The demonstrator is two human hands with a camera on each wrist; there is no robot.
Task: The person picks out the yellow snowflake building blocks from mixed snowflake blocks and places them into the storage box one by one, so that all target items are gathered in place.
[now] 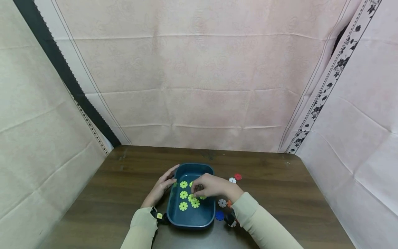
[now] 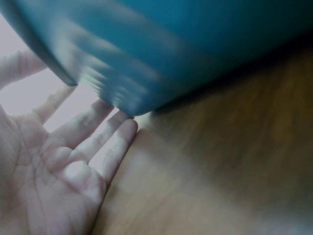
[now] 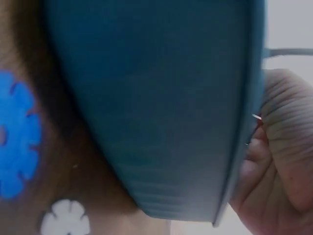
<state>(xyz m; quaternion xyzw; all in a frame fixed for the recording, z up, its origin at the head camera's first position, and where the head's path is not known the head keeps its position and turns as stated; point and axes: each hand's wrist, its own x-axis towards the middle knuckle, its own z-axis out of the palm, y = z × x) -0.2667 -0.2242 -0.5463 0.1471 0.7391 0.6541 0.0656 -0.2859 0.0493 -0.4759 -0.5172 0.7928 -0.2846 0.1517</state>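
Nearest us, the dark teal tray (image 1: 190, 218) sits on the wooden tabletop (image 1: 280, 193), near its front edge. Our left hand (image 1: 161, 188) rests against the tray's left wall, fingers (image 2: 105, 147) straight and relaxed, steadying it. Our right hand (image 1: 211, 186) reaches over the right rim, fingers curled among the green flower discs (image 1: 183, 194); whether they pinch one we cannot tell. We judge a light, flat touch keeps the discs from stacking. Right of the tray lie blue (image 3: 17, 134), white (image 1: 222, 203) and red discs (image 1: 237, 176). Farther back the tabletop leaves room.
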